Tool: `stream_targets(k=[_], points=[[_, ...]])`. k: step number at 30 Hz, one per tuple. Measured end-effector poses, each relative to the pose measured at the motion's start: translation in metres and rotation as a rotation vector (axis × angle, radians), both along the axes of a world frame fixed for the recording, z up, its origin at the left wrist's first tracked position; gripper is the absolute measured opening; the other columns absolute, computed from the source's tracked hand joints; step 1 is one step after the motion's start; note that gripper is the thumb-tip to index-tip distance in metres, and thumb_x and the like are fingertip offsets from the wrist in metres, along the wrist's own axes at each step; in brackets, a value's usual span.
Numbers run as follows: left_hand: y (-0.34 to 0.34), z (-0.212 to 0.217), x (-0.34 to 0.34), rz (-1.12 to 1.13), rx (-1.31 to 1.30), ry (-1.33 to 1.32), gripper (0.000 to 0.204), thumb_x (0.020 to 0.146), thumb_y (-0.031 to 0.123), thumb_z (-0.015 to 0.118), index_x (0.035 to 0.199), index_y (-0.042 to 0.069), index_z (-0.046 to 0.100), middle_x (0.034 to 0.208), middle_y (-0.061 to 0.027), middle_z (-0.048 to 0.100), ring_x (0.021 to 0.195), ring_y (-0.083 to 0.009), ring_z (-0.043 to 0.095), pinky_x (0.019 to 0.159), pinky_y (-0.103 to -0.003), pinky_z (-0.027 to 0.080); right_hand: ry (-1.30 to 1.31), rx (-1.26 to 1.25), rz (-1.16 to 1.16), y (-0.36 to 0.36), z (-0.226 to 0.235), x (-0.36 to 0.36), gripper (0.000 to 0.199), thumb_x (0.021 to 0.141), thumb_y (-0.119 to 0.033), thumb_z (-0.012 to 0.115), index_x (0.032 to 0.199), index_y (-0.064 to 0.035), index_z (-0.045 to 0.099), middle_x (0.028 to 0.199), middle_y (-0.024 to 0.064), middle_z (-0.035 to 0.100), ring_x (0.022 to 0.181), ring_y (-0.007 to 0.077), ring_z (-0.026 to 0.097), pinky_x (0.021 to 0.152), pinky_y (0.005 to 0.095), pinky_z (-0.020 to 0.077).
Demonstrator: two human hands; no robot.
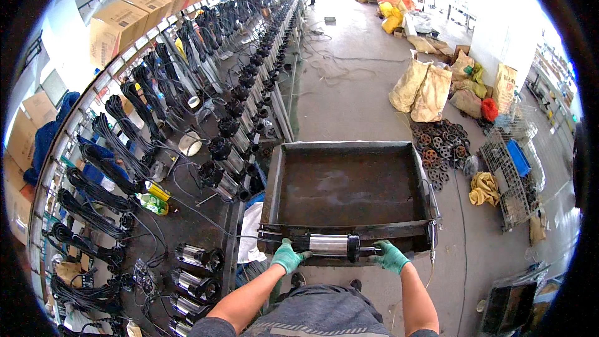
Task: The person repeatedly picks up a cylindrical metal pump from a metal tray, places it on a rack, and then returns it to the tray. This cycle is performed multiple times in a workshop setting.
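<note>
**Steel cylinder (329, 244) spans two gloved hands at the tray's (349, 181) near edge**

With the tray as clock, a dark cable (249, 236) leads in from eight o'clock; it looks flexible and could tug. At seven, the left hand (288, 256) is curled round the cylinder's dark end. The cylinder lies crosswise at six, probably heavy and rigid, its polished shell likely slippery; the dark ends should grip better. At five, the right hand (392, 256) meets the thin shaft (371, 249); whether its fingers close on it I cannot tell.

Printing marks the cardboard boxes (128, 20) at ten and an upright sack (504, 84) at two; none legible on the cylinder.
</note>
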State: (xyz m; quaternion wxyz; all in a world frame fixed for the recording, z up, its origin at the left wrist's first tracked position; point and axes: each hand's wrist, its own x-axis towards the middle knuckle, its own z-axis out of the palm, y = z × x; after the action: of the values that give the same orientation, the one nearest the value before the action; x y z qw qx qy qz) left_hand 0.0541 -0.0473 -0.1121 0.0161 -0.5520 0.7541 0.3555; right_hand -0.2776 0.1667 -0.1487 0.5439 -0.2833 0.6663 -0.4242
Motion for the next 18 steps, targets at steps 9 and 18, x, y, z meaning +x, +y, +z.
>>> stream_targets(k=[9, 18], points=[[0.003, 0.012, -0.005, -0.007, -0.009, 0.035, 0.094, 0.071, 0.056, 0.089, 0.128, -0.006, 0.047, 0.125, -0.0309, 0.066, 0.119, -0.0438, 0.064, 0.1, -0.046, 0.051, -0.159, 0.08, -0.278, -0.016, -0.022, 0.01, 0.037, 0.106, -0.034, 0.06, 0.122, -0.0022, 0.068, 0.094, 0.0027, 0.069, 0.068, 0.013, 0.057, 0.063, 0.0313, 0.0499], [-0.001, -0.009, 0.004, -0.018, -0.045, 0.076, 0.091, 0.072, 0.052, 0.09, 0.128, -0.005, 0.047, 0.123, -0.0302, 0.067, 0.117, -0.0447, 0.065, 0.098, -0.047, 0.052, 0.652, -0.339, 0.231, 0.012, 0.004, -0.001, 0.036, 0.089, -0.011, 0.069, 0.126, -0.0087, 0.069, 0.131, 0.0162, 0.061, 0.105, 0.0333, 0.065, 0.09, 0.0395, 0.0559]])
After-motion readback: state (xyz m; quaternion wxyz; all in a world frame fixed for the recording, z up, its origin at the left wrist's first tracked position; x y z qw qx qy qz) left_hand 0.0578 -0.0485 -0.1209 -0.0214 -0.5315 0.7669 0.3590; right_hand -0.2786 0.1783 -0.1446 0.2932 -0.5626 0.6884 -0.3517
